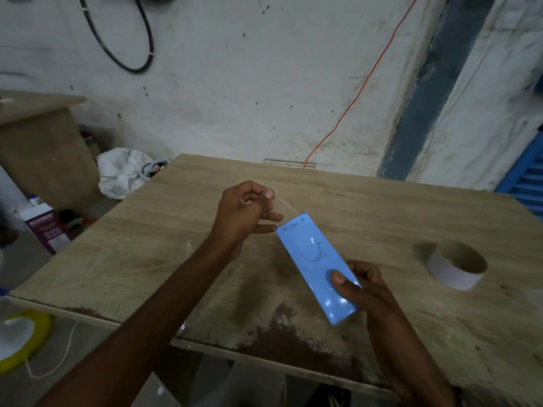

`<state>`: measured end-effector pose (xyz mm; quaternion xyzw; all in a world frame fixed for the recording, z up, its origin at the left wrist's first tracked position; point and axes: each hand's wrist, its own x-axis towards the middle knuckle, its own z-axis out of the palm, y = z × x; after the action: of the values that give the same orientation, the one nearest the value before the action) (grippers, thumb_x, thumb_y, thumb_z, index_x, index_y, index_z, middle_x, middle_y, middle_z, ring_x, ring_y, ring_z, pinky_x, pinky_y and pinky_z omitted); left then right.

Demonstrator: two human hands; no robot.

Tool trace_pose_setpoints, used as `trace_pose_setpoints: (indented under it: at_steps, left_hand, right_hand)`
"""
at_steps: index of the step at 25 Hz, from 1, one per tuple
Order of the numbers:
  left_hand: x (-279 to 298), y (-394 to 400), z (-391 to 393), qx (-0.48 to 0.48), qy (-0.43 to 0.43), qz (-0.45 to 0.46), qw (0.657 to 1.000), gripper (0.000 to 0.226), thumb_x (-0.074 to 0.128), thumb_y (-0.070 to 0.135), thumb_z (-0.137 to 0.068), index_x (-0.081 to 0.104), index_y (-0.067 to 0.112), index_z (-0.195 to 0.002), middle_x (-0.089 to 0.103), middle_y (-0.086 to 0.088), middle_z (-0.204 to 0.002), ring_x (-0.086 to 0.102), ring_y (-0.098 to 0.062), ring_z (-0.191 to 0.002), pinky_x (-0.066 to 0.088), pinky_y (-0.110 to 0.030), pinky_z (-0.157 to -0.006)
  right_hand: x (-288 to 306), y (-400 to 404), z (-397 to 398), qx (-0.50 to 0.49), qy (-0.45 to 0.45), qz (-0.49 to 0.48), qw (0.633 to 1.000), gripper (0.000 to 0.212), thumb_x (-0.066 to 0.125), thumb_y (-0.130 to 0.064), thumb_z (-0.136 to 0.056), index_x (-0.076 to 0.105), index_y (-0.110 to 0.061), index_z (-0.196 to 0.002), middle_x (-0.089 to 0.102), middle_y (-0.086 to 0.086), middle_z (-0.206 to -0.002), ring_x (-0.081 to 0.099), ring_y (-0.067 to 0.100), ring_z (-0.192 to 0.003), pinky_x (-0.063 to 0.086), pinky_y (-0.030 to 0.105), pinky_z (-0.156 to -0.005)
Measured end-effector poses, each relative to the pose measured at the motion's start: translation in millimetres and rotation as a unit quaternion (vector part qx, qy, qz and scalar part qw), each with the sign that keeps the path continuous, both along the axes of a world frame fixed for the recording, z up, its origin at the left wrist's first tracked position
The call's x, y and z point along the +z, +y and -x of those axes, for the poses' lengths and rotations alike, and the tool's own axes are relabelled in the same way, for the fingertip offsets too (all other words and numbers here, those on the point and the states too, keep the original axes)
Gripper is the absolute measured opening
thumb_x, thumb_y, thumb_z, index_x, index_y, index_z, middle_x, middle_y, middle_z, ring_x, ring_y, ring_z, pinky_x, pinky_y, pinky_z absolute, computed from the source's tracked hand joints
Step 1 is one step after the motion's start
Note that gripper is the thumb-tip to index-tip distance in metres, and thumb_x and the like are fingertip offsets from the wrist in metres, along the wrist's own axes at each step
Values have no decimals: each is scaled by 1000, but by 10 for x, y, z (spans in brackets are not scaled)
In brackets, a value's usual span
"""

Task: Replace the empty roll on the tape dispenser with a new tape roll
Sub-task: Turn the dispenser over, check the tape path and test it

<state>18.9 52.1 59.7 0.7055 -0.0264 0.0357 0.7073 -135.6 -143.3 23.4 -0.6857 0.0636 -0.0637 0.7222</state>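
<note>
The blue tape dispenser [316, 265] is held above the middle of the wooden counter [382, 207], its far end tilted away to the left. The right hand [363, 286] grips its near end, thumb pressed on the flat blue face and fingers curled behind. The left hand [245, 214] pinches a clear strip of tape [283, 205] running from the dispenser's far end. The empty cardboard roll [457, 264] lies on the counter, well apart to the right.
</note>
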Motion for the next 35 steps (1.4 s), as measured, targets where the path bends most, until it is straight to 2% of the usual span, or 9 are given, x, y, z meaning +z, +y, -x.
trace_pose_setpoints:
  at_steps: [3,8,11,14,18,21,26,31,35]
  left_hand:
    - [-122,24,-105,1,24,5,1000,10,65,7,-103,70,8,-94,65,-8,-78,74,-11,-54,62,-29,-50]
    - [-191,-47,-273,-90,74,-71,991,13,74,20,-99,74,8,-97,77,-12,-88,76,-15,-65,62,-27,-58]
    - [-307,-91,-419,-120,85,-206,967,19,78,24,-95,79,5,-96,84,-11,-91,74,-16,-67,52,-18,-48]
    - [-440,-146,-498,-141,53,-311,938,20,78,29,-93,80,10,-89,84,-3,-82,73,-16,-60,45,-14,-44]
    - [-589,-171,-583,-124,-16,-333,935,16,83,35,-87,82,20,-82,81,6,-71,77,-16,-57,66,-31,-66]
    - [-673,-150,-588,-99,-46,-380,919,22,86,50,-78,84,28,-81,79,12,-67,76,-8,-59,64,-28,-72]
    - [-710,-271,-517,-18,-109,-489,865,36,82,65,-74,85,35,-92,82,14,-95,76,-14,-89,61,-31,-80]
    - [-717,-188,-610,-13,-37,-517,855,75,80,77,-68,66,24,-120,73,2,-117,71,-25,-108,49,-34,-85]
    - [-727,-218,-488,-9,-95,-498,862,36,78,46,-86,60,27,-112,71,4,-105,70,-22,-97,47,-33,-77]
  right_hand:
    - [11,-154,86,7,25,-36,999,83,94,-67,-36,81,-13,-97,69,10,-112,71,21,-96,52,42,-85]
    - [144,-276,169,12,136,-62,989,68,89,-44,-58,78,-7,-114,80,16,-113,74,40,-109,55,50,-93]
    - [271,-338,109,-12,175,3,984,68,78,-56,-58,81,-12,-110,83,12,-102,78,35,-97,54,38,-77]
    - [356,-378,29,-15,213,54,975,69,74,-68,-55,84,-21,-103,84,7,-98,78,29,-93,54,42,-83]
    - [374,-355,-78,-13,243,98,965,60,72,-70,-67,82,-27,-107,84,1,-101,78,26,-97,58,50,-94]
    - [373,-357,-118,-18,269,127,955,47,71,-69,-72,84,-32,-98,84,-1,-98,78,26,-96,57,53,-96]
    - [405,-354,-199,-12,278,151,949,21,67,-65,-84,79,-56,-70,82,-13,-85,76,21,-93,60,46,-85]
    - [407,-406,-261,4,291,172,941,25,67,-66,-84,82,-47,-85,83,-7,-96,77,23,-96,62,47,-83]
    - [394,-436,-270,3,295,173,940,35,67,-67,-83,83,-39,-97,83,-3,-99,76,23,-93,59,39,-71]
